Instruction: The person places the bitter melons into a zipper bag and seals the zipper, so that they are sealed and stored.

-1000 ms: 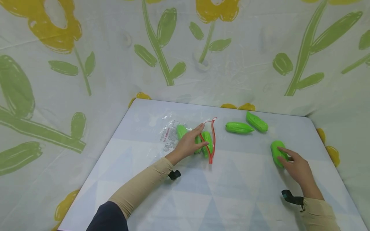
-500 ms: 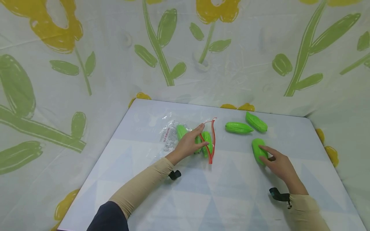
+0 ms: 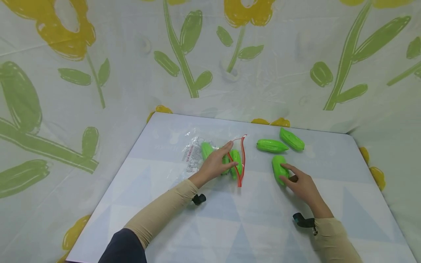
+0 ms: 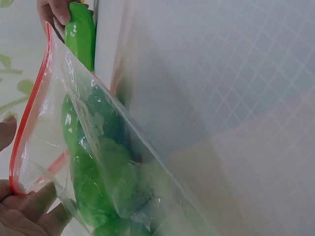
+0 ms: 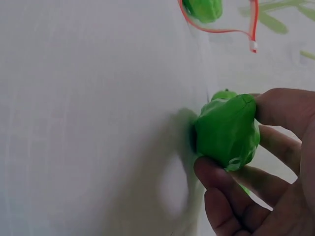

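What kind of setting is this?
Likely a staged recording booth, not a kitchen: a pale tabletop walled in by flower-print sheeting, with plastic toy green gourds and a red-zip clear bag.

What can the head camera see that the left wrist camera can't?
Only the head view shows two loose green gourds on the white table, and the flowered cloth behind. Only the left wrist view shows the gourds packed inside up close. Both show the clear bag held by the left hand, and the right hand gripping a gourd.
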### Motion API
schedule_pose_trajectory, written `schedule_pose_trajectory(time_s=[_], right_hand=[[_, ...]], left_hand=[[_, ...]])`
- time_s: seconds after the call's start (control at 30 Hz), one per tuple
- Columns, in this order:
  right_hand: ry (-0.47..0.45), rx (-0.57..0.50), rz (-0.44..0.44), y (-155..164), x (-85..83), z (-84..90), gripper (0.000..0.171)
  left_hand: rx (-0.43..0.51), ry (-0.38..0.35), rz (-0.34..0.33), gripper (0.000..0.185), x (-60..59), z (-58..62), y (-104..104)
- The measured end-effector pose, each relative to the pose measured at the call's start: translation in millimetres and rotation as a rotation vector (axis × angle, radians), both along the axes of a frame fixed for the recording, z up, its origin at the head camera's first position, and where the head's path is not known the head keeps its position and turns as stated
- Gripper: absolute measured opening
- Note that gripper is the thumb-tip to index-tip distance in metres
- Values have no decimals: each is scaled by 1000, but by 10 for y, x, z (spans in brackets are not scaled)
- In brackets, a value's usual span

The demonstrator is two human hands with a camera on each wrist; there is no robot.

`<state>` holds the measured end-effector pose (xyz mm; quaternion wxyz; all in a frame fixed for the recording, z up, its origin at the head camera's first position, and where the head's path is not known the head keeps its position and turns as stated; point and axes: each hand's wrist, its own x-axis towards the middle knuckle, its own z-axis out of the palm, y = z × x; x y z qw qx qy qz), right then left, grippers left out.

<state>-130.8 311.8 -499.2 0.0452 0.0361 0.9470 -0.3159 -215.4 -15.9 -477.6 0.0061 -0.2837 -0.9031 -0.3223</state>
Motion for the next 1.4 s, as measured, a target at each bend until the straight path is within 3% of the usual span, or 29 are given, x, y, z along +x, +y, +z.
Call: schedule_pose_trajectory(time_s=[0.8,1.4], right_hand=[[-5,-66,24,-121,-71,-30,63],[106,-182,138,-308,-116,-63,56]], left_hand=[[-3,-8,5,83,-4,-14,6],[5,11,1,81,-5,-19,14]])
